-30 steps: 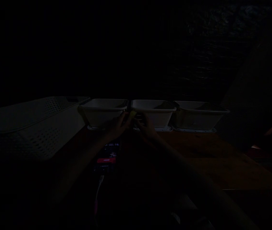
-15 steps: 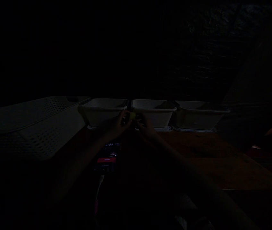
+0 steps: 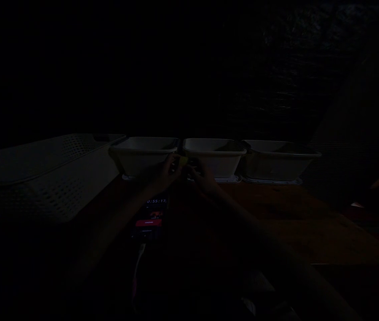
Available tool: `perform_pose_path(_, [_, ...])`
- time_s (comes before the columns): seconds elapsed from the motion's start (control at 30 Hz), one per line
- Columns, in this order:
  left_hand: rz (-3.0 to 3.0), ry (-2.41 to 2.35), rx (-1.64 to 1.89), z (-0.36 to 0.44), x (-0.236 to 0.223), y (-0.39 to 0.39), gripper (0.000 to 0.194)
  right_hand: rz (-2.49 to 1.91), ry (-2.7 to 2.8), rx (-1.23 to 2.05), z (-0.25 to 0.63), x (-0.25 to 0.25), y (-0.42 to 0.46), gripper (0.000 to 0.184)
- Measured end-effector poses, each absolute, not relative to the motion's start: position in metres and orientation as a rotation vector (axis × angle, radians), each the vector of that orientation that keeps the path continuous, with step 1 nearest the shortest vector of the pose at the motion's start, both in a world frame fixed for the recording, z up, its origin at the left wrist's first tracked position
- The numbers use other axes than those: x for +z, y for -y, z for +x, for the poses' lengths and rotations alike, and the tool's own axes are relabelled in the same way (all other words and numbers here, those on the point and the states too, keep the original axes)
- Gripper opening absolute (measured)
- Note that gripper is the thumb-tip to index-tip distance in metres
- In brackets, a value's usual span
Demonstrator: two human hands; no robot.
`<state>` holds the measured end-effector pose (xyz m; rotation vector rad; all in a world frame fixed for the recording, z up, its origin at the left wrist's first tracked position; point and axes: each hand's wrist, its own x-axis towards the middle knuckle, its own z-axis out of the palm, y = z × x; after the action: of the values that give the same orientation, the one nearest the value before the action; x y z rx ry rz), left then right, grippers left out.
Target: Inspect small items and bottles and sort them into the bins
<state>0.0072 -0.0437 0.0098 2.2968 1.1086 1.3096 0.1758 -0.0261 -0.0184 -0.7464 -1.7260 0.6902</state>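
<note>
Yellowish piece [image 3: 183,161] slightly leftward in grip [image 3: 166,173]

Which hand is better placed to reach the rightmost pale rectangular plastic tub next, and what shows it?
Probably the right hand: it is nearer that tub, with the left hand farther left. Darkness hides which hand grips the small yellow-green object.

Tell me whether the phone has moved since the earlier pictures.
No: the phone lies in the same spot, to the right of the perforated basket, with no visible shift against it.
</note>
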Motion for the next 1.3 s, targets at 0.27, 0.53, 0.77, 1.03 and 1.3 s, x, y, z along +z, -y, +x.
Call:
perform_pose_path(0.27, [2.372, -0.971, 1.337, 0.009, 0.009, 0.041, 0.047, -0.739, 1.748, 0.652, 0.177, -0.019, 0.024, 0.043])
perform_pose_path(0.53, [2.34, -1.035, 1.354, 0.005, 0.005, 0.035, 0.034, -0.805, 1.75, 0.51, 0.179, -0.014, 0.028, 0.033])
perform_pose_path(0.77, [2.462, -0.961, 1.209, 0.004, 0.004, 0.034, 0.041, -0.796, 1.728, 0.458, 0.182, -0.012, 0.028, 0.028])
perform_pose_path(1.03, [2.483, -1.084, 1.301, 0.002, 0.003, 0.032, 0.036, -0.759, 1.765, 0.271, 0.182, -0.013, 0.03, 0.032])
perform_pose_path(1.3, [2.673, -1.034, 1.359, 0.005, 0.011, 0.039, 0.029, -0.947, 1.458, 0.558, 0.185, -0.019, 0.014, 0.036])
